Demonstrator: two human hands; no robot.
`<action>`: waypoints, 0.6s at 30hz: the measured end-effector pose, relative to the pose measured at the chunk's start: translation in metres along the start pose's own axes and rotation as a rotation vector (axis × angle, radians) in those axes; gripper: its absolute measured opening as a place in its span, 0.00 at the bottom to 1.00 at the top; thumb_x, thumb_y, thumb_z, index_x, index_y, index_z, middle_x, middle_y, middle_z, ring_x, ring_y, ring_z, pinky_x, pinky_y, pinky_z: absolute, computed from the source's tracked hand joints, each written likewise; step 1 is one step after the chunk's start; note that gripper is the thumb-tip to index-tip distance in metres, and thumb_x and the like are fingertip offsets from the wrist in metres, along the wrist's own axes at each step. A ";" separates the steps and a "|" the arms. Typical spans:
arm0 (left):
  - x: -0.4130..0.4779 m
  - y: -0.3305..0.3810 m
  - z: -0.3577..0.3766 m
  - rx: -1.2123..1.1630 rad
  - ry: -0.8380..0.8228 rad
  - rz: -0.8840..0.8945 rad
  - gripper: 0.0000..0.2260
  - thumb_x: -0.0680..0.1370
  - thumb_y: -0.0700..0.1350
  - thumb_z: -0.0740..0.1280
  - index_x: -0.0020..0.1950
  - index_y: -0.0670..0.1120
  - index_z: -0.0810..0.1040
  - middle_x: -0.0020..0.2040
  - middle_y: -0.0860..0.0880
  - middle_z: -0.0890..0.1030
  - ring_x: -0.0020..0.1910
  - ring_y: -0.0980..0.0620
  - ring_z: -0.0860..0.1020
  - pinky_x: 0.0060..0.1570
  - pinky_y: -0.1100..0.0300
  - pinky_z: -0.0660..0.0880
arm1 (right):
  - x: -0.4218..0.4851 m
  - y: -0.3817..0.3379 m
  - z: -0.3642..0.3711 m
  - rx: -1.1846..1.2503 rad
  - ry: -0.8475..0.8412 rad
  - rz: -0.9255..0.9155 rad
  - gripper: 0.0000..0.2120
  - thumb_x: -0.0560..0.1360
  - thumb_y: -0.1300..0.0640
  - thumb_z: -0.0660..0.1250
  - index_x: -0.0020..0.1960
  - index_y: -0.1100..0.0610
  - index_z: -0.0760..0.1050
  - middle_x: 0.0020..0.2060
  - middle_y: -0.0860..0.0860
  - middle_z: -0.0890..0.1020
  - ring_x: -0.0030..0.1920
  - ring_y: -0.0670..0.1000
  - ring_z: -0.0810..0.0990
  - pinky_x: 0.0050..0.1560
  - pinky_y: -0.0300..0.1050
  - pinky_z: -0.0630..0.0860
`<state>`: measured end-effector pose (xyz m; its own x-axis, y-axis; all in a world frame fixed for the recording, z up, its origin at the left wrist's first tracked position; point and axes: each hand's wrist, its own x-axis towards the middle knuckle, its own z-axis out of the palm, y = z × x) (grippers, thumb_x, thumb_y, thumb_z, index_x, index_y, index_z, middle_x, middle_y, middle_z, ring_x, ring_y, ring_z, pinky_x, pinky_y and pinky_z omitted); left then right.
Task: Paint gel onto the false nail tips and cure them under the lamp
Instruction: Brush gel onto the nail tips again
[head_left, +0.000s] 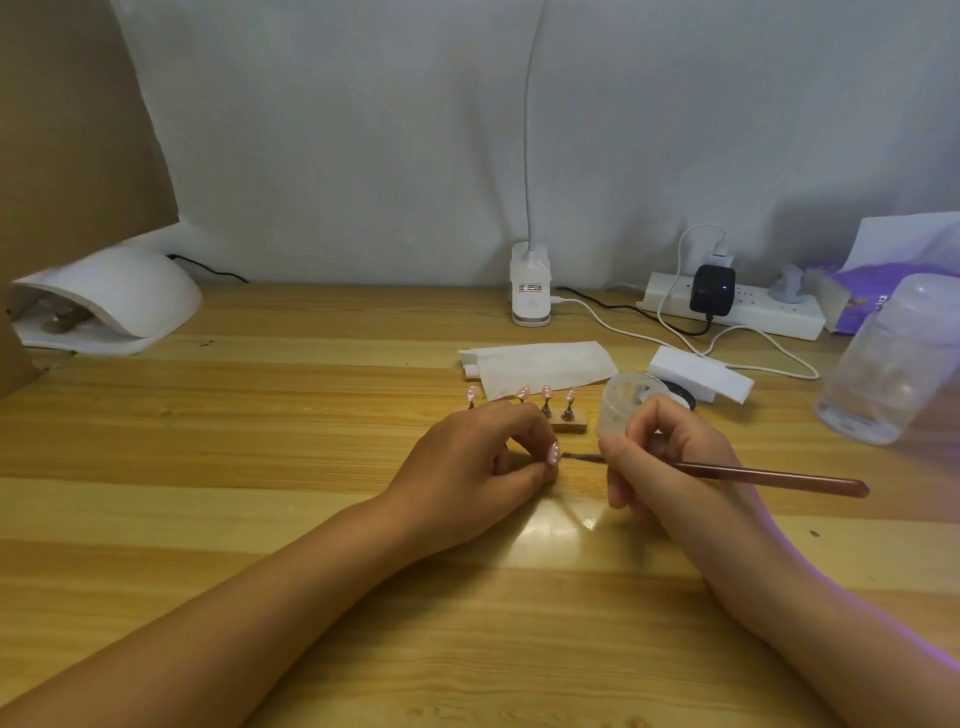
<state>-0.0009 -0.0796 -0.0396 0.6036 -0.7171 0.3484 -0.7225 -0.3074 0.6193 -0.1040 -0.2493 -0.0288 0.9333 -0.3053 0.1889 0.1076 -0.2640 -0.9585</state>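
Left hand (467, 462): pinches one pink nail tip (554, 454) just above the table (311, 415).
Right hand (670, 457): grips a brush (769, 476), bristles just beside that tip.
Other tips (546, 391): four on a wooden stand (571, 425) behind.
Curing lamp (130, 291): table's far left.

- The surface (311, 467) is made of pale, striped wood, varnished glossy.
- The curing lamp (130, 291), at ten o'clock, is cased in smooth white plastic.
- The brush (769, 477) handle is finished in glossy copper-brown.
- The nail tip (554, 454) is coated glossy pink.
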 end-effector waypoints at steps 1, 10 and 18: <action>0.000 0.000 0.000 -0.003 0.003 -0.002 0.02 0.76 0.46 0.72 0.46 0.52 0.79 0.44 0.57 0.81 0.31 0.57 0.72 0.35 0.60 0.69 | 0.000 -0.001 0.000 0.042 0.030 0.001 0.10 0.77 0.55 0.68 0.37 0.50 0.71 0.26 0.52 0.80 0.26 0.44 0.74 0.28 0.37 0.71; 0.001 0.000 0.000 -0.020 0.013 -0.030 0.02 0.77 0.48 0.72 0.48 0.52 0.83 0.39 0.57 0.79 0.32 0.57 0.73 0.35 0.58 0.70 | -0.004 -0.011 -0.002 0.199 -0.077 -0.060 0.06 0.70 0.47 0.71 0.41 0.49 0.80 0.30 0.55 0.82 0.27 0.46 0.75 0.29 0.36 0.73; 0.001 -0.001 0.000 -0.009 0.015 -0.028 0.05 0.76 0.49 0.72 0.50 0.52 0.84 0.40 0.61 0.79 0.31 0.58 0.71 0.32 0.65 0.64 | -0.002 -0.003 -0.001 0.159 -0.040 -0.053 0.06 0.75 0.58 0.70 0.46 0.56 0.72 0.29 0.54 0.81 0.28 0.45 0.77 0.30 0.34 0.73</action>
<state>0.0005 -0.0802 -0.0394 0.6288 -0.6990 0.3407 -0.7020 -0.3218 0.6354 -0.1066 -0.2485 -0.0263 0.9375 -0.2574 0.2340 0.2064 -0.1299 -0.9698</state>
